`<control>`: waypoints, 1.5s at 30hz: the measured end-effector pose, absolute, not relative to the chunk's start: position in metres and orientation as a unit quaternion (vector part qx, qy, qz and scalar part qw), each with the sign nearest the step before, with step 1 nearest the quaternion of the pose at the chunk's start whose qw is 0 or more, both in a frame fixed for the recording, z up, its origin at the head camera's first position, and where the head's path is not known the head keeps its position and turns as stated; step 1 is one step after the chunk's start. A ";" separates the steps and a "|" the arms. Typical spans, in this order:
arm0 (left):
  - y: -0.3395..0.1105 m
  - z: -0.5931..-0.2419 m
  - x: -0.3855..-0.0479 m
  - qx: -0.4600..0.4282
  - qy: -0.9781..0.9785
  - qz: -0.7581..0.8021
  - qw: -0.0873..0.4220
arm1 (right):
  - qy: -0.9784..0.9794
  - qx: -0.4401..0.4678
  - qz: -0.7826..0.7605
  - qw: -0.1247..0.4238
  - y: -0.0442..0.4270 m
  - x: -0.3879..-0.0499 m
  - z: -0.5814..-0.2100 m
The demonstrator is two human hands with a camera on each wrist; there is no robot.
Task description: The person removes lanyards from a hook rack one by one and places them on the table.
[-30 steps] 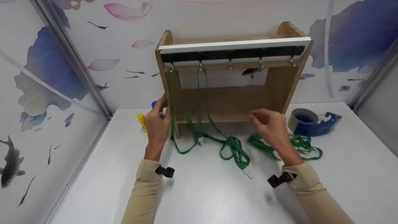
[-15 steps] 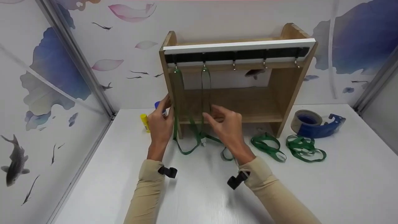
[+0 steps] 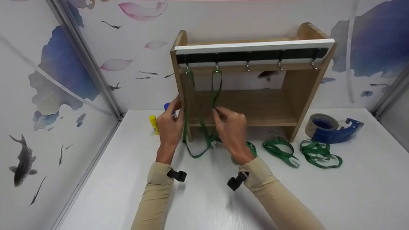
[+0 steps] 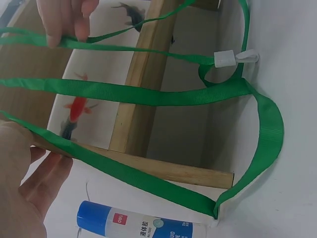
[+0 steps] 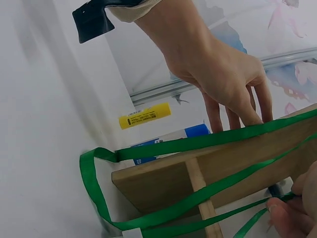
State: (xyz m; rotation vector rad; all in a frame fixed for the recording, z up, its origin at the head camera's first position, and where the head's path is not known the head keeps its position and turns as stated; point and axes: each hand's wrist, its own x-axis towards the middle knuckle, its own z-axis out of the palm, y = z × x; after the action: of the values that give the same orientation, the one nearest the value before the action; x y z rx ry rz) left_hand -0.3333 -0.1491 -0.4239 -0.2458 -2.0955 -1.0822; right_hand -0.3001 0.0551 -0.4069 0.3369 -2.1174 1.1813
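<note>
A wooden shelf carries a black strip with several metal hooks along its front top. Green lanyards hang from the two leftmost hooks. My right hand pinches the second lanyard between thumb and fingertips, below its hook. My left hand rests at the shelf's left side panel, straight fingers touching its outer face. The first lanyard runs along that panel's front edge, close to the left hand, and loops at the tabletop. A white clip lies at the second lanyard's lower part.
Left of the shelf stand a yellow glue stick and a blue-capped liquid glue bottle. Bundled green lanyards lie on the white table at right. A blue tape dispenser sits behind them. Printed walls enclose the table.
My right hand has moved left from in front of the shelf's right part and has taken hold of the second lanyard. The left hand stays at the side panel.
</note>
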 end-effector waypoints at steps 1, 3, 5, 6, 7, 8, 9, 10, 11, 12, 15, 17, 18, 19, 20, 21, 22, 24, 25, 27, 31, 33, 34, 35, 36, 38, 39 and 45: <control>-0.148 -0.424 -0.333 -0.097 -0.819 -0.424 0.375 | -0.810 0.126 0.451 0.352 0.057 -0.300 -0.405; -0.148 -0.423 -0.333 -0.096 -0.819 -0.424 0.375 | -0.800 0.124 0.448 0.379 0.062 -0.299 -0.400; -0.147 -0.423 -0.334 -0.094 -0.819 -0.425 0.373 | -0.780 0.131 0.455 0.409 0.066 -0.298 -0.393; -0.147 -0.423 -0.334 -0.093 -0.820 -0.425 0.373 | -0.767 0.138 0.461 0.424 0.068 -0.297 -0.389; -0.147 -0.423 -0.334 -0.091 -0.820 -0.425 0.372 | -0.753 0.148 0.467 0.439 0.070 -0.296 -0.385; -0.147 -0.423 -0.333 -0.091 -0.820 -0.425 0.371 | -0.738 0.159 0.474 0.453 0.072 -0.295 -0.381; -0.147 -0.423 -0.333 -0.091 -0.820 -0.426 0.370 | -0.723 0.172 0.481 0.465 0.073 -0.294 -0.376; -0.148 -0.423 -0.333 -0.091 -0.821 -0.426 0.370 | -0.709 0.187 0.487 0.474 0.075 -0.292 -0.373; -0.148 -0.423 -0.333 -0.092 -0.821 -0.425 0.370 | -0.699 0.202 0.489 0.481 0.076 -0.290 -0.369; -0.148 -0.423 -0.332 -0.093 -0.821 -0.425 0.370 | -0.690 0.220 0.490 0.485 0.078 -0.288 -0.366; -0.148 -0.425 -0.332 -0.098 -0.819 -0.427 0.372 | -0.676 0.271 0.488 0.481 0.082 -0.281 -0.361; -0.148 -0.425 -0.332 -0.099 -0.818 -0.427 0.373 | -0.678 0.297 0.482 0.469 0.086 -0.275 -0.361; -0.148 -0.426 -0.332 -0.099 -0.818 -0.427 0.373 | -0.680 0.307 0.482 0.459 0.088 -0.272 -0.363; -0.148 -0.426 -0.332 -0.099 -0.818 -0.428 0.373 | -0.684 0.315 0.483 0.446 0.090 -0.269 -0.365; -0.149 -0.426 -0.333 -0.097 -0.818 -0.428 0.372 | -0.690 0.322 0.484 0.430 0.092 -0.266 -0.367; -0.148 -0.427 -0.333 -0.095 -0.819 -0.428 0.371 | -0.695 0.329 0.488 0.412 0.094 -0.263 -0.370; -0.148 -0.427 -0.333 -0.092 -0.820 -0.426 0.370 | -0.701 0.335 0.492 0.392 0.096 -0.261 -0.372; -0.148 -0.427 -0.333 -0.089 -0.822 -0.426 0.367 | -0.715 0.344 0.498 0.349 0.101 -0.256 -0.378; -0.148 -0.427 -0.334 -0.088 -0.822 -0.426 0.367 | -0.724 0.347 0.498 0.329 0.104 -0.254 -0.380; -0.148 -0.427 -0.333 -0.087 -0.822 -0.427 0.367 | -0.740 0.348 0.495 0.293 0.108 -0.252 -0.384; -0.149 -0.427 -0.333 -0.089 -0.818 -0.433 0.369 | -0.759 0.347 0.494 0.245 0.113 -0.251 -0.387; -0.148 -0.427 -0.333 -0.089 -0.817 -0.435 0.369 | -0.761 0.353 0.494 0.228 0.113 -0.252 -0.386; -0.148 -0.427 -0.333 -0.089 -0.817 -0.434 0.370 | -0.761 0.358 0.494 0.221 0.113 -0.252 -0.385; -0.148 -0.427 -0.333 -0.089 -0.817 -0.432 0.371 | -0.761 0.363 0.493 0.214 0.113 -0.251 -0.385; -0.148 -0.427 -0.333 -0.089 -0.818 -0.430 0.371 | -0.763 0.367 0.492 0.205 0.113 -0.251 -0.384; -0.149 -0.428 -0.333 -0.088 -0.820 -0.425 0.374 | -0.762 0.371 0.498 0.184 0.112 -0.249 -0.381; -0.149 -0.428 -0.333 -0.088 -0.820 -0.423 0.376 | -0.759 0.370 0.508 0.171 0.111 -0.247 -0.380; -0.149 -0.428 -0.334 -0.095 -0.818 -0.423 0.377 | -0.752 0.319 0.573 0.063 0.116 -0.247 -0.375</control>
State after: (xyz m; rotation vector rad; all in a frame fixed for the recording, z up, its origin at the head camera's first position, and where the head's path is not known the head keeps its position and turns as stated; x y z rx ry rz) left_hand -0.3338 -0.1494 -0.4282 -0.2420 -2.0914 -1.0827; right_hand -0.2472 0.1155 -0.3750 0.9643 -2.2722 1.7311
